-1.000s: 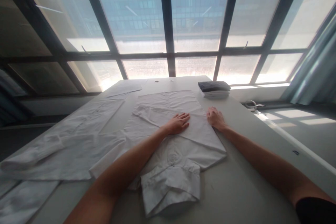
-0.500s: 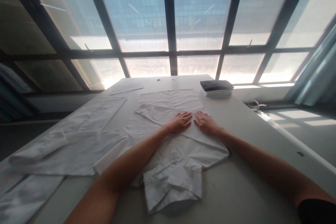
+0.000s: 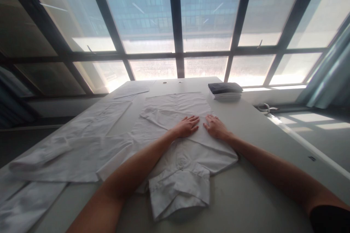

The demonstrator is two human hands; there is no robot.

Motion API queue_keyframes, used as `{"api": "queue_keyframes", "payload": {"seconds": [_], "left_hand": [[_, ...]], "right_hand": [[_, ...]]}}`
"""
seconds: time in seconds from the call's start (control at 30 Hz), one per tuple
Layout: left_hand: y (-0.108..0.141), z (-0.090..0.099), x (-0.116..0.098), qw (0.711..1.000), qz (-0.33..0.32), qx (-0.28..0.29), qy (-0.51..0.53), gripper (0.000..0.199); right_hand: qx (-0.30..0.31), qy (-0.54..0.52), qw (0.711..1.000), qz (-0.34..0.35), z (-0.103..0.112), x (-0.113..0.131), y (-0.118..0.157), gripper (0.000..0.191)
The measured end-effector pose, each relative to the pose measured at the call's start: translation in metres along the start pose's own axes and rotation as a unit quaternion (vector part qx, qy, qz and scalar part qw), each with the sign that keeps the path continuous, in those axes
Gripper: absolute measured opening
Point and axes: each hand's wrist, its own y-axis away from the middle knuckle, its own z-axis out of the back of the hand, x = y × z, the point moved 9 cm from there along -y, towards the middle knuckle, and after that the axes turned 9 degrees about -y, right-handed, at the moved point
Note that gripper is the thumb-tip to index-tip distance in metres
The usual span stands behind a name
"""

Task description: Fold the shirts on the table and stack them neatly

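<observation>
A white shirt [image 3: 182, 153] lies spread on the pale table [image 3: 246, 196], its collar towards me and its far part reaching away towards the windows. My left hand [image 3: 187, 126] rests flat on the middle of the shirt, fingers stretched out. Just to its right, my right hand [image 3: 216, 127] lies palm down near the shirt's right edge, also with extended fingers. A small gap of cloth shows between the two hands. Folds and creases run through the fabric under and around them. Neither hand grasps anything.
More white garments [image 3: 73, 156] lie spread along the left side of the table. At the back right sits a folded stack [image 3: 227, 96] of white cloth topped by a dark folded piece [image 3: 224, 87]. Large windows [image 3: 207, 14] stand beyond the table, with curtains [image 3: 325, 76] at the right.
My right hand has shifted slightly to the right, widening the gap between the hands. My left hand stays in almost the same place on the shirt.
</observation>
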Motion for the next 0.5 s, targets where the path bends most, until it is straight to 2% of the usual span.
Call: {"api": "queue_keyframes", "payload": {"seconds": [0.17,0.3,0.37,0.5], "left_hand": [[-0.001,-0.001,-0.001,1.000,-0.004,0.004,-0.001,0.059],[0.003,-0.001,0.007,0.999,-0.008,0.043,0.000,0.059],[0.007,0.002,0.023,0.998,0.016,0.062,-0.006,0.058],[0.019,0.009,0.070,0.992,0.104,0.066,-0.029,0.057]], "right_hand": [[-0.007,0.004,1.000,-0.003,0.002,-0.001,0.000,0.055],[-0.009,0.006,1.000,-0.003,0.002,-0.001,0.000,0.053],[-0.009,0.006,1.000,-0.002,0.002,-0.001,0.000,0.053],[-0.012,0.001,1.000,-0.001,0.004,-0.001,0.001,0.052]]}}
